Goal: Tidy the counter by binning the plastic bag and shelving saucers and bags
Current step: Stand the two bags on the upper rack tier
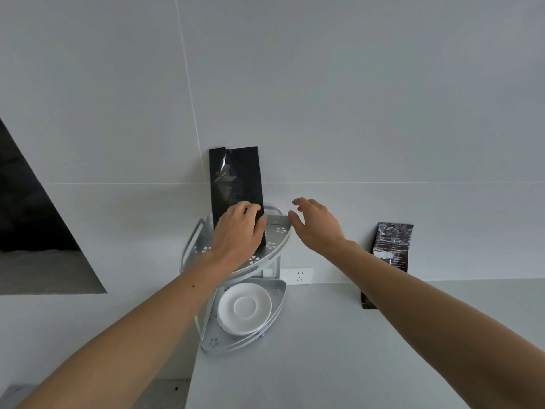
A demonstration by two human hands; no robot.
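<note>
The left hand (240,231) is wrapped around the bottom of a tall black bag (236,184). The bag stands on the top shelf (274,246) of a small metal corner rack. Its back leans on the white wall (324,98), so the wall helps keep it up. The hand holds it low down, near the shelf. I think that is to keep the bag steady so it does not tip over.

The right hand (317,224) is just beside the bag, not touching it. Its fingers are spread wide and it holds nothing. It looks ready to catch the bag if it falls.

White saucers (244,308) sit on the bottom shelf (277,290) of the rack. They lie flat there, so that part of the job looks done.

A second dark bag (390,252) is on the tabletop (324,349), well apart from the rack. It leans on the wall too. It probably has to go on the rack next.

I cannot see a plastic bag or a bin here.
</note>
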